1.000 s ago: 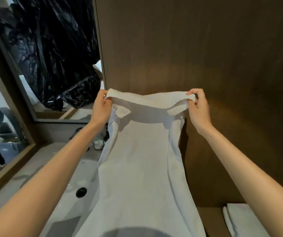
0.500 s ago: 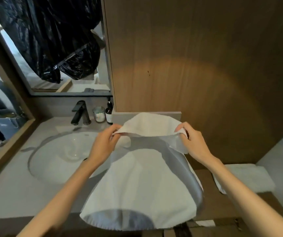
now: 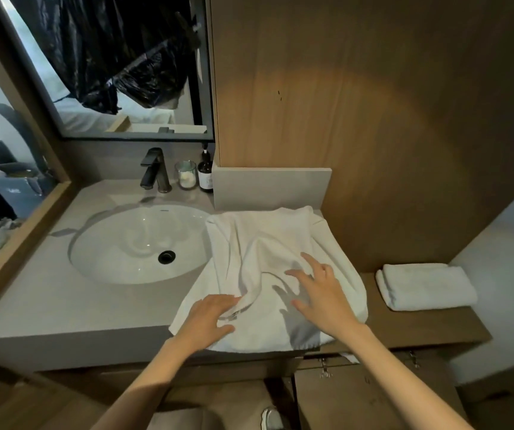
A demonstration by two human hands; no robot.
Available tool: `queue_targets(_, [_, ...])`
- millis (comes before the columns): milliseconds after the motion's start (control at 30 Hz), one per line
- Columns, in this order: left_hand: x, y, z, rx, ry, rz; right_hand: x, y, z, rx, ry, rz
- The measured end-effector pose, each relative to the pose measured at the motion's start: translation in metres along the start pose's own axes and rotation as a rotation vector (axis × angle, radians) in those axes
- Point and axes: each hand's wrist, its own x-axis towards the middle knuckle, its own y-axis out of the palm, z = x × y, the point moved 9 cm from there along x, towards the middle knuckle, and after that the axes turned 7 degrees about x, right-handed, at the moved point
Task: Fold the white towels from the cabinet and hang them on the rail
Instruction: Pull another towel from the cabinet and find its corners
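Left hand (image 3: pixel 210 315) flat on rumpled towel (image 3: pixel 265 243); right hand (image 3: pixel 324 293) blurred, contact unclear.

On grey stone counter (image 3: pixel 48 305), right of oval white ceramic basin (image 3: pixel 138 243): rumpled white cloth towel (image 3: pixel 265 243). Farther right, on brown wooden ledge (image 3: pixel 435 328): folded white towel (image 3: pixel 426 287).

This is a bathroom. A white oval basin (image 3: pixel 131 243) is sunk into a grey countertop (image 3: pixel 48 299) at centre left, with a dark faucet (image 3: pixel 153 170), a glass jar (image 3: pixel 186 174) and a pump bottle (image 3: pixel 205 173) behind it. A framed mirror (image 3: pixel 119 72) fills the upper left, and a folded white towel (image 3: pixel 426 285) lies at the right.
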Motion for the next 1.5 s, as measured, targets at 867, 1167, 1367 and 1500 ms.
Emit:
queue_targets(867, [-0.041,-0.062,0.019,-0.937,-0.615,-0.416,0.042,0.067,0.043,0.042,0.087,0.061])
queue_targets(1167, [0.012,-0.099,-0.101,-1.367,-0.425,-0.378,0.019,-0.068,0.014,0.563,0.027,-0.209])
queue_targets(1367, [0.025,-0.098,-0.187,-1.522,-0.411,-0.369,-0.015,-0.132,-0.027,0.659,-0.014,-0.287])
queue_targets(1500, [0.026,-0.097,-0.22,-1.553,-0.414,-0.409,-0.033,-0.155,-0.042,0.688,-0.055,-0.269])
